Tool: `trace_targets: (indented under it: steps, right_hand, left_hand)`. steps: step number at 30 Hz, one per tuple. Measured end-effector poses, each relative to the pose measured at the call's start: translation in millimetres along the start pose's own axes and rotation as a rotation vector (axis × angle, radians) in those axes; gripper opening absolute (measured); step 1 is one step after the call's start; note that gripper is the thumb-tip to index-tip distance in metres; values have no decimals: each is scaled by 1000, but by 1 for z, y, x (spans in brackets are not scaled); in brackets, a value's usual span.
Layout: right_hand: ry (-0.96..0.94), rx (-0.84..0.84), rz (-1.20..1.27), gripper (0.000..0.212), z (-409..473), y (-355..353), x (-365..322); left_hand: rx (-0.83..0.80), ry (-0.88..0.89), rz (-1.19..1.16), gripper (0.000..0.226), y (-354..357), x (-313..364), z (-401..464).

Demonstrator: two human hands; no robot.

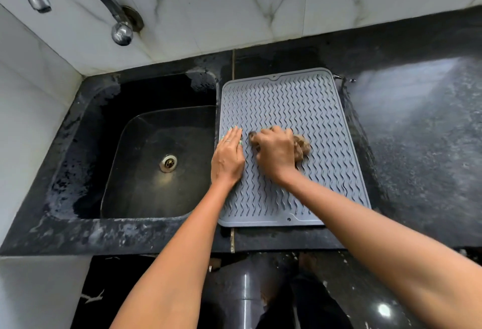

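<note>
Black stone counter [417, 146], sink [156, 161] at the left under white marble tiles. Grey ridged mat [292, 109] lies beside the sink; left hand [228, 157] presses it flat, fingers straight. Right hand [275, 152] clutches a brown scrubber [302, 146] on the mat.

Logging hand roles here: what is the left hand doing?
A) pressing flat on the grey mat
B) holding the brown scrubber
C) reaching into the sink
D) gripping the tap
A: the left hand lies flat on the grey mat; the right hand grips the brown scrubber.
</note>
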State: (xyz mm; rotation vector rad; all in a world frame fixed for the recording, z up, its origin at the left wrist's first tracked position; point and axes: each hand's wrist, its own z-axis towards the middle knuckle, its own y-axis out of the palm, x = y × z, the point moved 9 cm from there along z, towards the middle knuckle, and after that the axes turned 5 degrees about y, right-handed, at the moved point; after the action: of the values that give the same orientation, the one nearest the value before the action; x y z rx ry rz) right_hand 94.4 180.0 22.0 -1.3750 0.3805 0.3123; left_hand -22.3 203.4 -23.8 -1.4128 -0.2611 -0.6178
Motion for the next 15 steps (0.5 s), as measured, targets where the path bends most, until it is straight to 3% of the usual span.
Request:
trace_targets:
  steps: [3, 7, 11, 15]
  right_hand:
    - [-78, 84, 51, 18, -61, -14, -7]
    - [-135, -26, 143, 17, -105, -19, -11]
    - [74, 12, 340, 11, -57, -34, 10]
    - [71, -84, 103, 32, -9, -16, 11]
  left_hand:
    - [3, 3, 9, 47, 1, -1, 1]
    - [1, 0, 14, 47, 0, 0, 0]
    - [-90, 21, 92, 51, 5, 6, -4]
    - [-141, 29, 282, 54, 7, 2, -21]
